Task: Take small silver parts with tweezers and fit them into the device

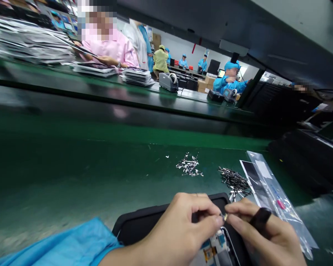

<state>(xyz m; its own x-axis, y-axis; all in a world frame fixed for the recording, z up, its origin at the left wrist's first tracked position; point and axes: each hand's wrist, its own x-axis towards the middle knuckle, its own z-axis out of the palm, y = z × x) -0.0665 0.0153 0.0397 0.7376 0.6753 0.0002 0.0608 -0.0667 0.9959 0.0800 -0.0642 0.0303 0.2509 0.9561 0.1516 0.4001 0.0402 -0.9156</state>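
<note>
My left hand point(180, 229) and my right hand point(263, 236) meet at the bottom of the view over a black device frame point(144, 223) lying on the green mat. Both pinch one tiny metal part point(225, 217) between their fingertips. My right hand also carries a black tool or ring point(260, 217) across its fingers. Under the hands the device's open inside point(215, 251) shows small blue and orange components. My left arm wears a blue sleeve point(69, 245).
Two small heaps of metal parts lie just beyond the hands, a bright one point(189, 166) and a darker one point(234, 181). A clear plastic bag point(277, 199) lies at the right. Across the green bench point(72, 166) a person in pink point(111, 46) handles stacked panels point(137, 75); a tape dispenser point(168, 81) stands nearby.
</note>
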